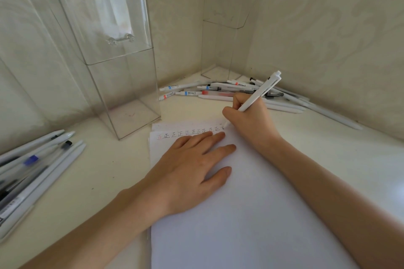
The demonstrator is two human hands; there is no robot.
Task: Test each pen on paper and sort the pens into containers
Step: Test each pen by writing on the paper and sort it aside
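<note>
"Starting nearest us, what is on the desk?"

"A smooth white sheet of paper (240, 214) lies on a pale cream table (109, 170); the left hand (188, 172) rests flat on it, fingers straight and spread, pinning it down; off to the left lies a loose bunch of slim white plastic pens (32, 170), some with dark or blue clips."

"And the pen under test?"

"Just beyond; the right hand (249, 120) grips a white pen (260, 94) in a writing hold, fingers curled round the barrel; its tip is down at the paper's far edge, at the end of a row of small written characters (190, 133), the first red, the rest darker; the clip end tilts up and away."

"How would you do this step well?"

"My judgement: keep the flat hand firm so the thin sheet cannot slide on the slick top; press lightly, finish one clear mark, and check that ink flows before choosing a box."

"What stands behind?"

"A tall clear plastic container (122, 85), square-sided, its upper section bearing a small clear handle, stands just beyond the paper's left corner; I see no pens inside; further back a heap of white pens (229, 91) lies in the corner; behind it a second clear container (220, 35) stands against the patterned cream wall (328, 28)."
</note>
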